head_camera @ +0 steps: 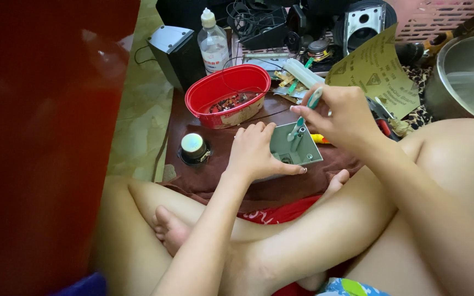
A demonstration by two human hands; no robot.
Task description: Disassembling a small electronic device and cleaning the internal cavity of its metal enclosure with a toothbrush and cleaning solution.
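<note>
Head view: person sits cross-legged on the floor, working over a dark brown cloth (215, 181).

Left hand (256, 153) clamps the near-left side of a small grey plastic housing (297, 145), thumb along its front edge, fingers curled over the top. Housing sits on the cloth, open side up, screw posts visible inside.

Right hand (341, 112) is closed around a teal-handled screwdriver (307, 109); tip points down into the housing.

Containers: red oval tub (229, 94) just behind the housing, holding small circuit parts, exact contents too small to tell. Clear plastic bottle (214, 44) with white cap stands behind the tub, pale label on its front. Metal pot (467, 77) far right, inside not readable.

Room: small round speaker driver (194, 147) left of the left hand, apart from it. Red blurred surface (39, 137) walls off the whole left side. Cloth between tub and housing is narrow.

Sheet of tan sandpaper (377, 71) stands behind the right hand, dark print on its back.
</note>
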